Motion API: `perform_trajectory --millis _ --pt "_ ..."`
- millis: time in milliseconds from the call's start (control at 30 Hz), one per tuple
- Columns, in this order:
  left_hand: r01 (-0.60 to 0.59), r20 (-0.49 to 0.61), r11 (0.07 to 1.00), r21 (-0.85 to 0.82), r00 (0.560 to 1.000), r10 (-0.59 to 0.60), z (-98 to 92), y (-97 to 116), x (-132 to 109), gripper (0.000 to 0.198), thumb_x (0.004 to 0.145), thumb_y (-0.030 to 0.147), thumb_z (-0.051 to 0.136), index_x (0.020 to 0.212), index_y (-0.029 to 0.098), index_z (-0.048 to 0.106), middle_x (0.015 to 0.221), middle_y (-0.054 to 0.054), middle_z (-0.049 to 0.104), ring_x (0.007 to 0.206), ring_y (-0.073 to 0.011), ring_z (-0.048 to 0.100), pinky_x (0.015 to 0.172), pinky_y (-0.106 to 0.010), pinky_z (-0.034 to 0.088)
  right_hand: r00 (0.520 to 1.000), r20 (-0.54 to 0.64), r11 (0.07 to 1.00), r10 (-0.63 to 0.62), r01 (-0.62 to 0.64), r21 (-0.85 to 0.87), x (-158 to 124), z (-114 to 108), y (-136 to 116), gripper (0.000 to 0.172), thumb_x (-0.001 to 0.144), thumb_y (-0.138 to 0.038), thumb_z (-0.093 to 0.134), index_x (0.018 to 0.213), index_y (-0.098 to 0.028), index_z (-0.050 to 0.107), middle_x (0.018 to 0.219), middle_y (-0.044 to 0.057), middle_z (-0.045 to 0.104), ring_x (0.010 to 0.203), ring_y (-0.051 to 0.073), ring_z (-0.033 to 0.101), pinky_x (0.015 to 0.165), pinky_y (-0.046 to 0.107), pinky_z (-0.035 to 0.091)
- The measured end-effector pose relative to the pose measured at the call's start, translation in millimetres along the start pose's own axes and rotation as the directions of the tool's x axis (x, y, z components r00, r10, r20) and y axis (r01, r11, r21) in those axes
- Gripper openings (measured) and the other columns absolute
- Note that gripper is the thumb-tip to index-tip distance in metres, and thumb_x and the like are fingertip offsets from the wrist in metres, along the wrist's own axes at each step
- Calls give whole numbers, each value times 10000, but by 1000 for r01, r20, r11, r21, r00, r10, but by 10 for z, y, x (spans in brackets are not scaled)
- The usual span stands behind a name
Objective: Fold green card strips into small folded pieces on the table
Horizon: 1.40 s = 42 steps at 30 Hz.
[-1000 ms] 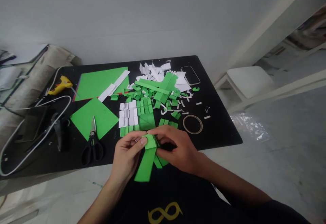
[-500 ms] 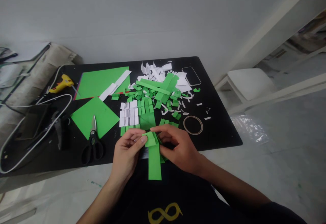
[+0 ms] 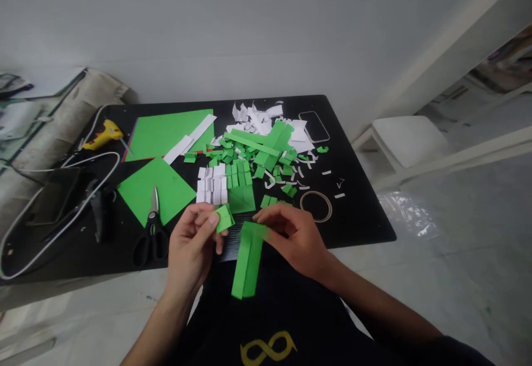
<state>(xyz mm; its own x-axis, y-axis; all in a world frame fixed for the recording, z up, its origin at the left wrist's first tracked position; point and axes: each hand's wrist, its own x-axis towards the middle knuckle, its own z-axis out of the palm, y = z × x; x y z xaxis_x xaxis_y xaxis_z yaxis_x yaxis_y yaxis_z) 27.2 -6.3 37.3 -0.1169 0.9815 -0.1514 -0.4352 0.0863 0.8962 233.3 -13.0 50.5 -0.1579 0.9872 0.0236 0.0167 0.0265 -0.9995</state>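
Observation:
Pinched between the thumb and fingers of my left hand (image 3: pixel 193 238) is a small folded green paper piece (image 3: pixel 225 218). My right hand (image 3: pixel 297 238) grips the upper end of a long creased green paper strip (image 3: pixel 248 263), which hangs down in front of my dark shirt. A gap separates the two papers. Just beyond my hands lie rows of folded white paper pieces (image 3: pixel 211 184) beside rows of folded green pieces (image 3: pixel 239 173), partly on a green sheet (image 3: pixel 242 199). My fingers hide some of the rows' near end.
Black-handled scissors (image 3: pixel 152 233) lie on a green paper square (image 3: pixel 155 188) at left. Behind are a yellow glue gun (image 3: pixel 107 135), a white cable (image 3: pixel 114 174) and a large green sheet (image 3: pixel 166 125). Paper scraps (image 3: pixel 257 119) and a tape roll (image 3: pixel 316 207) are on the black table (image 3: pixel 357 211).
My hands have moved apart. The small folded piece has gone left with my left hand, away from the long strip, which stays in my right hand and now hangs tilted.

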Motion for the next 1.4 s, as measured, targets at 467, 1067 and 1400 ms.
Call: perform_trajectory --millis 467,1067,1400 --pt "-172 143 914 367 981 127 75 104 -98 155 842 219 873 927 188 747 674 22 723 540 -121 710 571 -202 598 991 -12 990 131 -131 50 54 21 -1 133 842 -270 818 941 -205 756 892 41 816 841 208 796 763 326 657" --pt "-196 130 863 465 980 152 157 33 -75 163 809 227 873 864 197 722 703 23 696 617 -104 645 601 -177 550 977 155 948 146 -183 259 65 -19 -59 142 899 -218 745 1011 -207 832 984 53 850 900 219 828 894 404 700" --pt "-195 161 903 384 977 142 184 64 -74 229 744 127 901 902 209 757 735 35 737 650 -82 686 651 -134 582 990 84 989 111 -118 93 40 14 -69 170 850 -337 879 927 -202 808 864 26 814 794 201 785 720 311 648"
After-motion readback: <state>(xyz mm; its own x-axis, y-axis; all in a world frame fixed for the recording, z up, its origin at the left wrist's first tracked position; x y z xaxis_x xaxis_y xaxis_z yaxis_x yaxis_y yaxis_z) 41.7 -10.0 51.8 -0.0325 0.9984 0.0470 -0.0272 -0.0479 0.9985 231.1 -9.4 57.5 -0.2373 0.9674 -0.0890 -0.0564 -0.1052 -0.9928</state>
